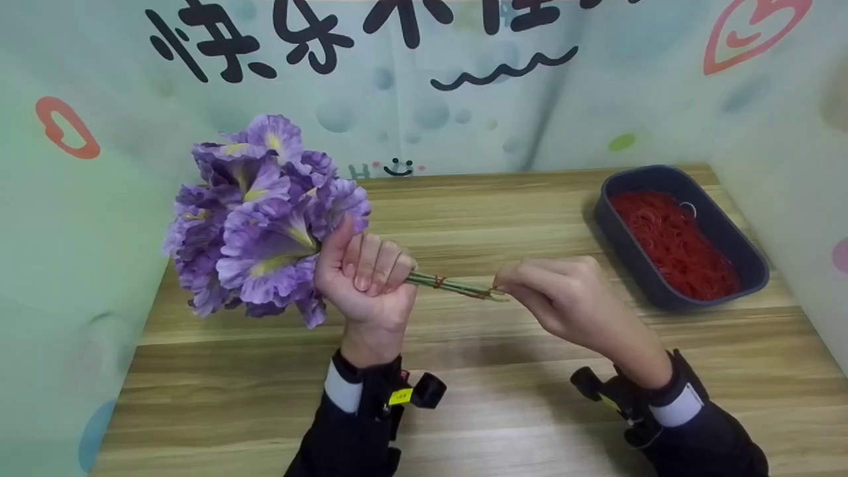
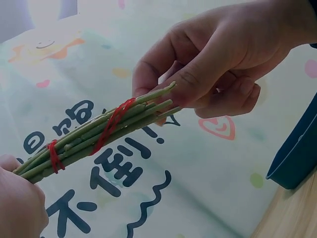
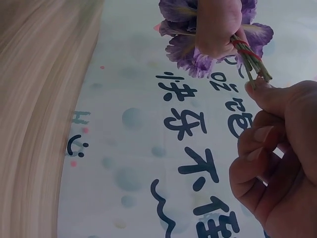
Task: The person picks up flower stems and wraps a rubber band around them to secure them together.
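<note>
A bunch of purple artificial irises (image 1: 268,218) points to the left, held by its green stems (image 2: 74,144) in my left hand (image 1: 368,271), whose fingers curl round them. Two red rubber bands circle the bare stems: one (image 2: 53,157) close to the left hand, the other (image 2: 113,126) slanting across nearer the cut ends. My right hand (image 1: 570,298) has thumb and index finger pinched at that outer rubber band, right beside the stem tips. Its contact with the band is partly hidden behind the stems in the left wrist view. The other right fingers are curled.
A dark blue plastic tub (image 1: 676,305) full of red rubber bands (image 1: 676,245) stands at the right on the wooden table (image 1: 265,404). Printed cloth walls (image 1: 464,126) rise behind and on both sides.
</note>
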`<state>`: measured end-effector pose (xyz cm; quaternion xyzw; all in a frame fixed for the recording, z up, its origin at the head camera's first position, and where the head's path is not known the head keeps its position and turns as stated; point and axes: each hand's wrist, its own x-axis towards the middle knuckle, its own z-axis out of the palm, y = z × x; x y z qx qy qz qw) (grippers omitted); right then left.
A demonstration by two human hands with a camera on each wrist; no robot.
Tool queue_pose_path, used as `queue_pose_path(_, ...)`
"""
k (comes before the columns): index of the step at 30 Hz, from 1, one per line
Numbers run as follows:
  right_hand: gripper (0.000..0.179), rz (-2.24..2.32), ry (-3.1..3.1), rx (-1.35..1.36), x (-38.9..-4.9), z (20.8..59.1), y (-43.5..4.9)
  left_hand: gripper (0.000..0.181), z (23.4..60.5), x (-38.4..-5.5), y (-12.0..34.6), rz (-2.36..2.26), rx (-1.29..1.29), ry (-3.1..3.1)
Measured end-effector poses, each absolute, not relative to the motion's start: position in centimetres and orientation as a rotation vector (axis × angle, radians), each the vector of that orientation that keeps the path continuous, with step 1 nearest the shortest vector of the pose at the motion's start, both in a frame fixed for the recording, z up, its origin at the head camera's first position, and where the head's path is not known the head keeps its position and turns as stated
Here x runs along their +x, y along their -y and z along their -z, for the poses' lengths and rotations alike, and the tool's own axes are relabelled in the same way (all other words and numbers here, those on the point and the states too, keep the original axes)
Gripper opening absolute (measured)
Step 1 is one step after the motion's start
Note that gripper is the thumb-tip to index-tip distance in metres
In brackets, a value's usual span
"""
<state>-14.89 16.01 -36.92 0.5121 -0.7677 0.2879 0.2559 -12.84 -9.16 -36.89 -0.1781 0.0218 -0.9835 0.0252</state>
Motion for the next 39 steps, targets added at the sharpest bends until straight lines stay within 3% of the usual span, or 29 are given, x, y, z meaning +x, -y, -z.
queue_pose_path(9,0.035,-0.838,2.068,1.456,-14.7,37.0,-16.0,0.071,37.0,-12.9,8.7,3.115,-0.638,-0.064)
queue_pose_path(39,0.032,-0.951,2.028,1.514,-14.8,37.6,-15.4,0.077,37.5,-12.6,6.3,3.279,-0.523,0.04)
